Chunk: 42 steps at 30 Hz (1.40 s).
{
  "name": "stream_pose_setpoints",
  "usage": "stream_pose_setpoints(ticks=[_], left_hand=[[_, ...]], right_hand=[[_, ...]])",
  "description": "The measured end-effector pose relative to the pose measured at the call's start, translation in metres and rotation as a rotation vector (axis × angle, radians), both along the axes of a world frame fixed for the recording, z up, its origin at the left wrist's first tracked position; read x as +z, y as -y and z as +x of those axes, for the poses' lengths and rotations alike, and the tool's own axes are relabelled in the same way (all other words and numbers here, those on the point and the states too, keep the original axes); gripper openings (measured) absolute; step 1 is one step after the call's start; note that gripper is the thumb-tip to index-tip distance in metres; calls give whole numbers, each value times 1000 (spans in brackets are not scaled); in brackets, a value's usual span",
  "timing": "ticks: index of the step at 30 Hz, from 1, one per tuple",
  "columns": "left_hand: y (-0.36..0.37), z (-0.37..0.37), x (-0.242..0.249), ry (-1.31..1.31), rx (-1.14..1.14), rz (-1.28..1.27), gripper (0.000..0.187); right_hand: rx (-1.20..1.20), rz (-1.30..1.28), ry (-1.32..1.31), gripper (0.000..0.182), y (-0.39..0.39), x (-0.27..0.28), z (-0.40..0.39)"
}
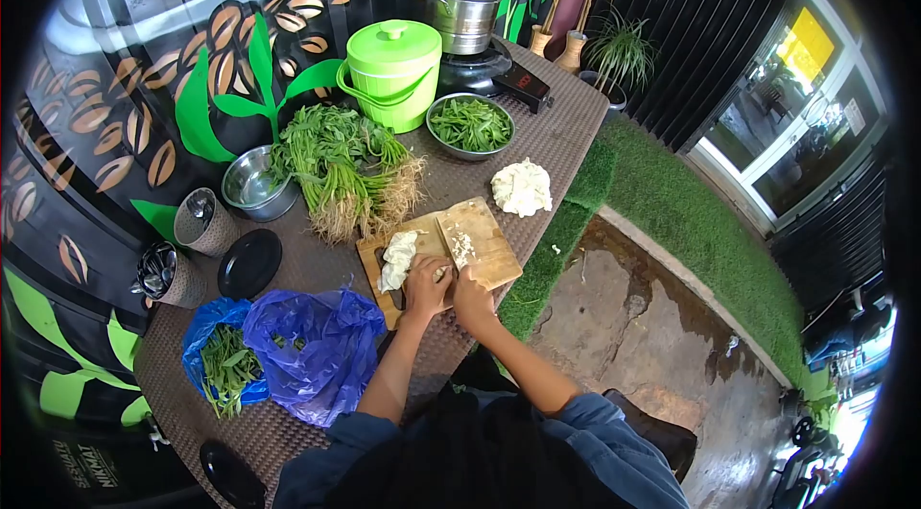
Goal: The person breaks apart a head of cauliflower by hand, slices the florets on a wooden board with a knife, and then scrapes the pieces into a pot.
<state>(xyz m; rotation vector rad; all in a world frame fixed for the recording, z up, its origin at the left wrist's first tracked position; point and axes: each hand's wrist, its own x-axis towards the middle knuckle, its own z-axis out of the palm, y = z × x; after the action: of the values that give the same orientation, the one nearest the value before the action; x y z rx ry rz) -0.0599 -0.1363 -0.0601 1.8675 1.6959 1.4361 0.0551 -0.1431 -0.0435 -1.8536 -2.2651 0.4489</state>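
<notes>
A wooden cutting board (494,245) lies near the table's front edge. My right hand (472,301) grips a knife (447,236), its blade pointing away from me across the board. Just left of the blade, my left hand (427,288) has its fingers bent over a whitish food piece (441,273), pressing it to the wood. Small chopped white bits (462,246) are scattered right of the blade. A larger, crumpled-looking white piece (398,258) rests on the board's left part. Beyond the board's right corner sits a heap of similar white pieces (521,188).
Rooted leafy greens (350,168) lie behind the board, beside a metal bowl of cut greens (470,125) and an empty-looking metal bowl (257,181). A lidded green bucket (393,68) and a pot (462,15) on a cooker stand farther back. Blue bags (317,346) sit left.
</notes>
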Motion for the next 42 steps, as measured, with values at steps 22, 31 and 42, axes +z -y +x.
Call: stream_pose_setpoints(ticks=[22,31,42], left_hand=[[-2,-1,-1,53,4,-19,12],[-2,-2,-5,19,16,3,11],[5,3,6,142,70,-105,17]], right_hand=[[-1,-184,-10,37,-10,11,-4],[4,-171,-12,44,-8,10,-2],[28,-118,23,41,-3,10,-1]])
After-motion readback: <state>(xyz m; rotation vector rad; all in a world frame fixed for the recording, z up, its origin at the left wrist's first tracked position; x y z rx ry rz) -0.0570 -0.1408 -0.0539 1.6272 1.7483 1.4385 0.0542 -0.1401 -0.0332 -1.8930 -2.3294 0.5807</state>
